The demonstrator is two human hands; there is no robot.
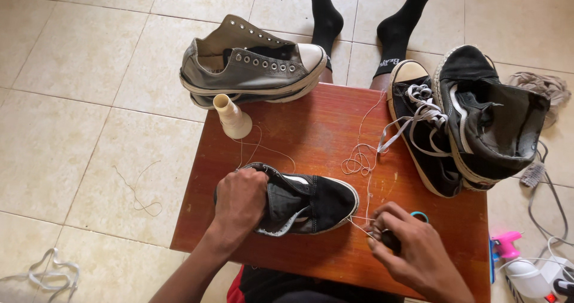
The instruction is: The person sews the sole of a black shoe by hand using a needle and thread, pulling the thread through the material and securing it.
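Both hands are close to us at the near edge of the small red-brown table (311, 124). On the left, the left hand (240, 206) is closed tight around the heel of a black shoe (311, 202) lying in the middle of the table. Behind it stands a cream spool of thread (232, 117), beside a grey shoe (254, 64). White thread (360, 159) runs down to the right hand (412, 249), which pinches a small dark tool with blue-ringed scissors (420, 215) just behind. Two more black shoes (466, 124) sit far right
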